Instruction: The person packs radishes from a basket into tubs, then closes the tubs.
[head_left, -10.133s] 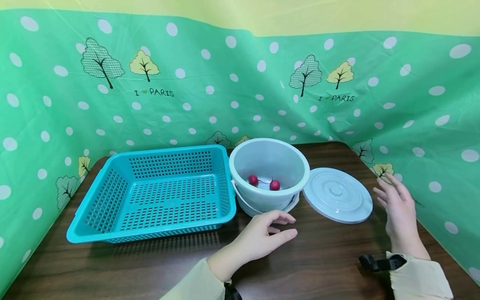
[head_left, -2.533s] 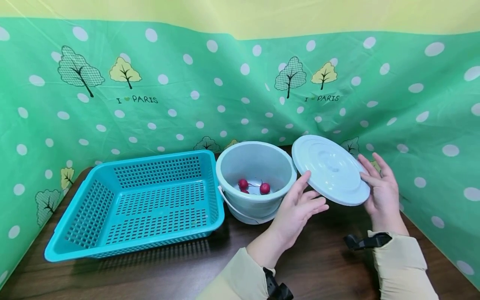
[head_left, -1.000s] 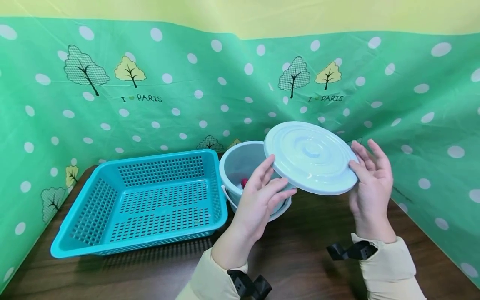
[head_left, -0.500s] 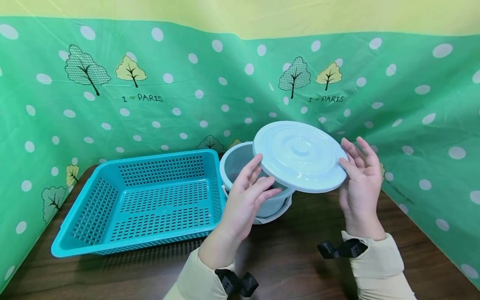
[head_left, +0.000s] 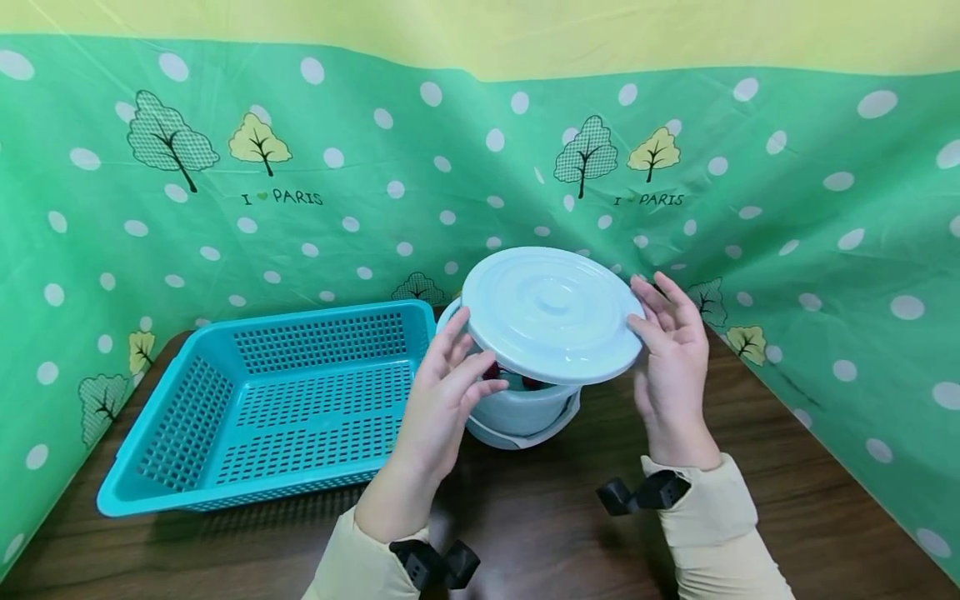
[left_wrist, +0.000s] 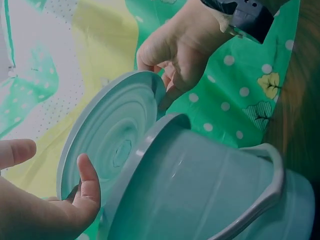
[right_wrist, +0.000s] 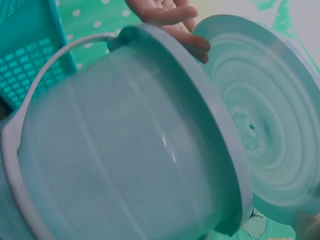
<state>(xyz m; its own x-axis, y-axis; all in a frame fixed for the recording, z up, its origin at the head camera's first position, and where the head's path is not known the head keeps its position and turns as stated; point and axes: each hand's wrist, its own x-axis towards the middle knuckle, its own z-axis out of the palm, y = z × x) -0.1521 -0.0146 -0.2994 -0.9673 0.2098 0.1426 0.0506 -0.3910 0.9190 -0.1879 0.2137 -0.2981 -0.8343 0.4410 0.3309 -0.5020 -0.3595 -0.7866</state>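
A pale blue round lid (head_left: pixel 555 308) is tilted above the bucket (head_left: pixel 517 412), covering most of its mouth. My right hand (head_left: pixel 671 358) pinches the lid's right edge, thumb on top. At the left front edge my left hand (head_left: pixel 442 400) holds the rim; in the left wrist view one finger (left_wrist: pixel 89 182) lies against the underside. Through the gap under the lid, dark red radishes (head_left: pixel 532 383) show inside the bucket, partly hidden. Low on the bucket's outside hangs the pale handle (left_wrist: pixel 257 202). The right wrist view shows the lid (right_wrist: pixel 265 115) apart from the near rim.
Left of the bucket stands a turquoise perforated basket (head_left: pixel 262 400), close beside it. Both stand on a dark wooden table (head_left: pixel 555 517). A green dotted cloth (head_left: pixel 390 167) hangs behind and along the sides. Each wrist wears a black camera strap.
Ten seconds ago the lid lay on the table right of the bucket. Both hands have since lifted it and moved it left over the bucket's mouth, hiding most of the radishes.
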